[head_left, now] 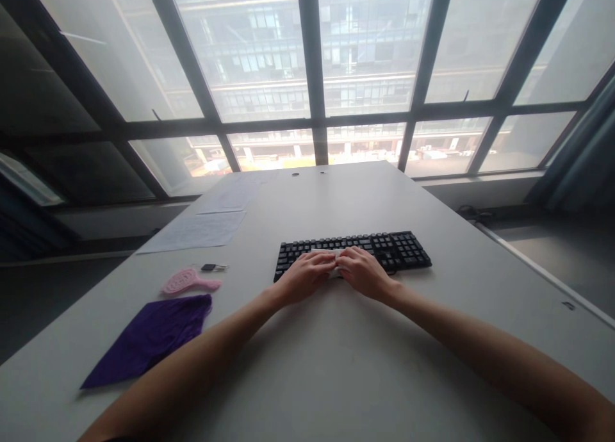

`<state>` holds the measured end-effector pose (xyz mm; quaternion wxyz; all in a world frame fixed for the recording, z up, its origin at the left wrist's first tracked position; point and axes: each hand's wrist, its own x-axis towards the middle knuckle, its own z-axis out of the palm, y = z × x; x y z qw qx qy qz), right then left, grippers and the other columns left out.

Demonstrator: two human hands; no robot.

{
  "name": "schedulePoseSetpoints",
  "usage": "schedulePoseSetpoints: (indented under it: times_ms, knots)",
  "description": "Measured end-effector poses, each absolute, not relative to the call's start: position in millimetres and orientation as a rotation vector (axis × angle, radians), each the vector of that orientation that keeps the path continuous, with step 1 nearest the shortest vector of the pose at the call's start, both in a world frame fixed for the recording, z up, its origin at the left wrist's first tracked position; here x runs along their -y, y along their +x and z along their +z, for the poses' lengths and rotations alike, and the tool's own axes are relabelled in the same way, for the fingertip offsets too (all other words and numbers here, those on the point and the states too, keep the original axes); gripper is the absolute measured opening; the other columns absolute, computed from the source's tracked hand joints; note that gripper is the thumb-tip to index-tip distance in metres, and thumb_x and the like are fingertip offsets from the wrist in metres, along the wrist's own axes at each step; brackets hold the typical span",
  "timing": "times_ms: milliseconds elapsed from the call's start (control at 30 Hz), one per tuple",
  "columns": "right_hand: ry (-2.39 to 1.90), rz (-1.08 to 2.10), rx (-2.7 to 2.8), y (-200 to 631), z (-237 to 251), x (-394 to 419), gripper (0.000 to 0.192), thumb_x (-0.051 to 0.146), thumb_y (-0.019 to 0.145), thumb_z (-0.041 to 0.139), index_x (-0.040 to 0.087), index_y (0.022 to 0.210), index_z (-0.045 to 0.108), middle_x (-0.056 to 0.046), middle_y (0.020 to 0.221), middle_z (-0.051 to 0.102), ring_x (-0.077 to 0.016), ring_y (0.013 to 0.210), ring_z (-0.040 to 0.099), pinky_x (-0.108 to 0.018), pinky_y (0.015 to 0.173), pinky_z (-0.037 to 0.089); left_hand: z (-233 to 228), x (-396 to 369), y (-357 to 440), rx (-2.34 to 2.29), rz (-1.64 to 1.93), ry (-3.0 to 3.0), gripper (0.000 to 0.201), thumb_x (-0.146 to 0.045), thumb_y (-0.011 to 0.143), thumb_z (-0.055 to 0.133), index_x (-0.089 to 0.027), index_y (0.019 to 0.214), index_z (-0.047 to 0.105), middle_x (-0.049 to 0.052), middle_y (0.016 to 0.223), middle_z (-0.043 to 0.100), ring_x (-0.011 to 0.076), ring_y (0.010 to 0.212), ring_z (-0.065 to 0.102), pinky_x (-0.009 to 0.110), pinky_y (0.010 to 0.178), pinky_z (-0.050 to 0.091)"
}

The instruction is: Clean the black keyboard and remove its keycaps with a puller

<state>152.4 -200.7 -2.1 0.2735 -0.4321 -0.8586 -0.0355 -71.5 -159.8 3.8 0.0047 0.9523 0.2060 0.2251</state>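
A black keyboard (384, 246) lies across the middle of a pale grey table (336, 365). Both my hands rest on its front left part, side by side and touching. My left hand (303, 277) and my right hand (364, 272) have their fingers curled over a small white piece, perhaps a cloth (336, 272). It shows only as a sliver between the two hands and is pressed against the keys. Most of it is hidden under my fingers.
A purple cloth (151, 339) lies flat near the table's left edge, with a pink hairbrush (187, 282) and a small dark key fob (211, 267) just beyond it. Paper sheets (202, 230) lie further back left. Large windows stand behind the table's far edge.
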Motion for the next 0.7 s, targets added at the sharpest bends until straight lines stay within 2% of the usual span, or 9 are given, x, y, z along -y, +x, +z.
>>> schedulePoseSetpoints:
  times_ms: [233, 467, 700]
  knots:
    - [-1.1, 0.02, 2.441, 158.5, 14.8, 190.9, 0.017, 0.016, 0.09, 0.064, 0.017, 0.106, 0.069, -0.01, 0.118, 0.065, -0.0247, 0.114, 0.055, -0.039, 0.101, 0.046, 24.6, 153.3, -70.9, -0.618, 0.524, 2.95, 0.026, -0.024, 0.098, 0.058, -0.029, 0.12, 0.069, 0.005, 0.132, 0.064, 0.0209, 0.118, 0.059, 0.037, 0.104, 0.044]
    - [-1.116, 0.13, 2.523, 159.6, 26.6, 184.8, 0.021, 0.014, 0.089, 0.063, 0.017, 0.109, 0.069, -0.01, 0.11, 0.068, -0.0246, 0.107, 0.059, -0.038, 0.095, 0.049, 60.8, 141.3, -57.1, -0.595, 0.289, 2.869, 0.019, -0.03, 0.098, 0.06, -0.031, 0.104, 0.078, 0.003, 0.107, 0.071, 0.0172, 0.1, 0.062, 0.029, 0.09, 0.049]
    - [-1.096, 0.101, 2.506, 157.9, 19.1, 187.9, 0.018, 0.014, 0.091, 0.061, 0.016, 0.108, 0.067, -0.012, 0.113, 0.066, -0.0267, 0.108, 0.059, -0.041, 0.095, 0.051, 74.7, 132.6, -53.0, -0.583, 0.147, 2.808, 0.021, -0.031, 0.098, 0.058, -0.03, 0.098, 0.079, 0.004, 0.108, 0.069, 0.018, 0.102, 0.062, 0.027, 0.087, 0.049]
